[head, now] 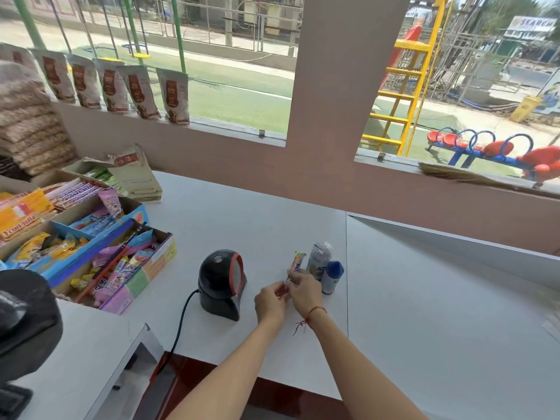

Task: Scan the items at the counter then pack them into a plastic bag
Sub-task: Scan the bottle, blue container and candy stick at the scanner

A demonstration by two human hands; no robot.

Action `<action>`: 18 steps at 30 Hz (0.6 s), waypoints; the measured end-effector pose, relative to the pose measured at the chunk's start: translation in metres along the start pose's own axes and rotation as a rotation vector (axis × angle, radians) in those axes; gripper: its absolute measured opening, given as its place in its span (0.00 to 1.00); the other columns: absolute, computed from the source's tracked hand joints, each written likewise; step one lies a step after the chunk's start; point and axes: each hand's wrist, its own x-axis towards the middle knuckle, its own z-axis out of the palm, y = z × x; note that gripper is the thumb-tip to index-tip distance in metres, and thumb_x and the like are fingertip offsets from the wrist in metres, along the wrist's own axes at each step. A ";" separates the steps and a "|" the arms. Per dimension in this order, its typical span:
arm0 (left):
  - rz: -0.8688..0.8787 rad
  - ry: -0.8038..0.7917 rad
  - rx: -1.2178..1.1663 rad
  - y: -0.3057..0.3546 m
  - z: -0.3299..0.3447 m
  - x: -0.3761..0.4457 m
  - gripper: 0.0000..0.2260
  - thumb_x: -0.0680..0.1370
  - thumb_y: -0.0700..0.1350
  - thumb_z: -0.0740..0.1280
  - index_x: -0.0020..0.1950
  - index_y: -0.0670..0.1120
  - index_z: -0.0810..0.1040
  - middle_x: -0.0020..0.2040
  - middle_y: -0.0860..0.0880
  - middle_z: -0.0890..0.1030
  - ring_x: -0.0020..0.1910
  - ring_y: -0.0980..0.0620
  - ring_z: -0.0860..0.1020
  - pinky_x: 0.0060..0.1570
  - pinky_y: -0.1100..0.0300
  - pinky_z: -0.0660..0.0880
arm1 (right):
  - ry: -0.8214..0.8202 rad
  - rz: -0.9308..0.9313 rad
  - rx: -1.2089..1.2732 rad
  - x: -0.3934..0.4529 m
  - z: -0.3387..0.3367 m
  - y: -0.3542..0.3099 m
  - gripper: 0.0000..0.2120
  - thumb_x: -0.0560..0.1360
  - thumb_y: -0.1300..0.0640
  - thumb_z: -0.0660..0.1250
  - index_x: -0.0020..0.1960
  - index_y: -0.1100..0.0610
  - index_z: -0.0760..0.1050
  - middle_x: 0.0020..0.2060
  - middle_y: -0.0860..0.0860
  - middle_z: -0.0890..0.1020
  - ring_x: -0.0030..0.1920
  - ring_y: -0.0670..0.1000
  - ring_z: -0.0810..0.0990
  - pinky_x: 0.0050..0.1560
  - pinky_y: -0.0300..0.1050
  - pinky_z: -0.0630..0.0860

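Note:
A black dome-shaped barcode scanner (222, 283) with a red-rimmed window stands on the white counter (242, 225). Just right of it, both hands meet on a slim orange candy pack (297, 263) held upright. My left hand (270, 301) pinches its lower end, and my right hand (304, 291), with a red thread at the wrist, grips its middle. Behind the pack stand a silvery wrapped packet (319, 259) and a small bottle with a blue cap (332, 277). No plastic bag is in view.
Cardboard boxes of sweets (100, 247) fill the counter's left side. Brown pouches (136, 92) line the window sill. A broom (472, 177) lies on the right sill. The scanner's cable (181, 325) runs down over the counter's front edge. A dark object (24, 322) sits at the near left.

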 end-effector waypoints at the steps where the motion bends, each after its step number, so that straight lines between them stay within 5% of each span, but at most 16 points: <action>1: 0.002 -0.008 0.043 0.002 0.003 0.004 0.09 0.76 0.36 0.64 0.50 0.41 0.83 0.46 0.44 0.85 0.46 0.45 0.79 0.47 0.53 0.75 | -0.005 -0.021 -0.068 0.004 0.000 0.002 0.10 0.77 0.66 0.62 0.55 0.64 0.80 0.57 0.56 0.80 0.59 0.58 0.79 0.57 0.45 0.73; 3: -0.005 -0.001 0.111 0.003 0.008 0.012 0.13 0.77 0.34 0.60 0.55 0.40 0.82 0.51 0.41 0.84 0.49 0.44 0.78 0.51 0.55 0.74 | -0.012 -0.067 -0.203 0.011 0.001 0.008 0.08 0.76 0.66 0.60 0.44 0.66 0.78 0.52 0.59 0.79 0.51 0.62 0.79 0.48 0.49 0.74; 7: 0.017 0.016 0.159 -0.002 0.002 0.008 0.16 0.79 0.33 0.58 0.63 0.40 0.77 0.63 0.42 0.80 0.63 0.45 0.76 0.66 0.56 0.71 | 0.035 -0.158 -0.304 0.005 0.001 0.015 0.07 0.74 0.69 0.61 0.46 0.66 0.78 0.56 0.59 0.78 0.49 0.59 0.78 0.46 0.47 0.74; 11: 0.139 0.050 0.091 -0.009 -0.027 -0.030 0.12 0.79 0.36 0.60 0.59 0.42 0.80 0.58 0.45 0.83 0.58 0.50 0.79 0.60 0.60 0.74 | 0.220 -0.271 -0.179 -0.038 0.003 0.017 0.12 0.77 0.68 0.62 0.57 0.63 0.80 0.57 0.56 0.80 0.56 0.56 0.78 0.56 0.43 0.74; 14: 0.259 0.124 0.133 -0.036 -0.068 -0.070 0.11 0.78 0.36 0.62 0.56 0.42 0.81 0.54 0.47 0.84 0.54 0.52 0.80 0.56 0.61 0.76 | 0.318 -0.337 -0.115 -0.088 0.018 0.017 0.11 0.76 0.67 0.63 0.55 0.61 0.81 0.52 0.54 0.82 0.52 0.53 0.80 0.52 0.37 0.72; 18: 0.340 0.277 0.261 -0.091 -0.136 -0.135 0.12 0.77 0.32 0.61 0.54 0.41 0.81 0.52 0.46 0.83 0.53 0.48 0.80 0.56 0.58 0.75 | 0.191 -0.402 0.035 -0.165 0.069 0.003 0.11 0.74 0.70 0.64 0.49 0.59 0.83 0.47 0.54 0.83 0.49 0.53 0.81 0.51 0.43 0.76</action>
